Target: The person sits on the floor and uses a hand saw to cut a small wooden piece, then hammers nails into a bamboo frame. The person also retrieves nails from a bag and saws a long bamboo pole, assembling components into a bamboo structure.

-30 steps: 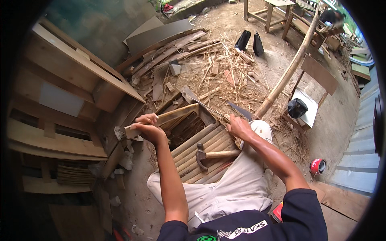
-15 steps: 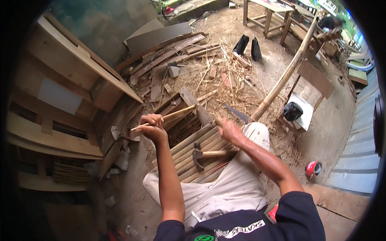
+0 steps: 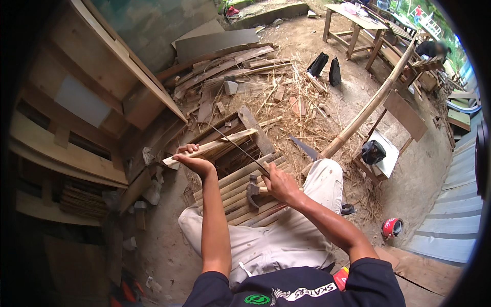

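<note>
Seated worker splitting a bamboo strip over the lap. The left hand (image 3: 197, 162) is closed round one end of the strip (image 3: 215, 147), holding it level above a stack of slats (image 3: 240, 187) on the ground. The right hand (image 3: 279, 185) is closed on the handle of a long thin blade (image 3: 240, 149), whose edge lies against the strip near its middle. For a clean cut, the blade would best run along the grain and away from the holding fingers, the strip kept steady. A hammer (image 3: 252, 191) lies on the slats just beside the right hand.

Count: one strip in hand, one blade, one hammer, two dark bags (image 3: 326, 66) on the straw, one long pole (image 3: 371, 105), one red can (image 3: 393, 227).
</note>
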`<state>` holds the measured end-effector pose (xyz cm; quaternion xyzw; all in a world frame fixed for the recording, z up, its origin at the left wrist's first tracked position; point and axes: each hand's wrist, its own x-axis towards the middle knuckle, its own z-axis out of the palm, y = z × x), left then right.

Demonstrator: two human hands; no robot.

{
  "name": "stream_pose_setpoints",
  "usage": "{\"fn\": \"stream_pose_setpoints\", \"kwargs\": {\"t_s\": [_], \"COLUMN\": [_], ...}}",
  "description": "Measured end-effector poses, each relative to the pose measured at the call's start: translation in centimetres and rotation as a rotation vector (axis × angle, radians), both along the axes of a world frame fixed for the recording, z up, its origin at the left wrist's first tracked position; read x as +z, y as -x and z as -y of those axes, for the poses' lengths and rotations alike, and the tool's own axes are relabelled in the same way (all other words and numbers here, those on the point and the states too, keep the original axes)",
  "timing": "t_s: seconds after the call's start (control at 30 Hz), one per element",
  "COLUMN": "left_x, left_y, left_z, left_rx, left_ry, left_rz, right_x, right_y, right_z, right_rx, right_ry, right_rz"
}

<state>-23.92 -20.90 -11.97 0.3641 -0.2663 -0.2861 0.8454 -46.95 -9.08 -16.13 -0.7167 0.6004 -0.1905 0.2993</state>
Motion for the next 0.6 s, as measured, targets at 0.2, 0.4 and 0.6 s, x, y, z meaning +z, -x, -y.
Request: {"fn": "stream_pose_setpoints", "kwargs": {"t_s": [0.2, 0.4, 0.6], "left_x": [0.0, 0.5, -0.3], "left_y": [0.5, 0.5, -0.7], "left_z": [0.4, 0.8, 1.7], "left_rx": [0.046, 0.110, 0.119], "left_ry": [-0.015, -0.093, -0.067], "left_rz": [0.199, 0.287, 0.335], "right_x": [-0.4, -2.3, -2.2], "right_y": [-0.1, 2.3, 3.5], "right_z": [-0.2, 3.0, 2.9], "right_rx": [-0.103, -0.143, -0.209], "right_ry": [0.046, -0.004, -0.017], "right_rz": [0.007, -0.080, -0.153]}}
